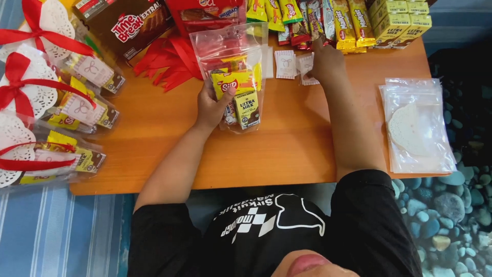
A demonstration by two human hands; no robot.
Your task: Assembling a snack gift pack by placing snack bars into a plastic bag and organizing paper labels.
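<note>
Left hand point(211, 105) closed around a clear plastic pouch point(233, 66), thumb across its front, holding it upright near the middle of the orange table point(287, 149). Pouch holds a yellow snack packet point(231, 82) and a small milk carton point(247, 109); other contents too crowded to tell.

Right hand point(325, 61) stretched to the far edge, fingers curled down among a row of snack bars point(312, 20); whether it grips one cannot be told.

Counts: two small white sachets point(285, 64) just beside the right hand. Three finished packs with white doilies and red ribbon point(31, 92) along the left edge. One stack of empty clear bags point(417, 125) with a doily inside, at the right edge. Loose red ribbons point(171, 64) at far left-centre, one brown biscuit box point(128, 25) behind them. Yellow cartons point(402, 18) at the far right corner, number unclear
</note>
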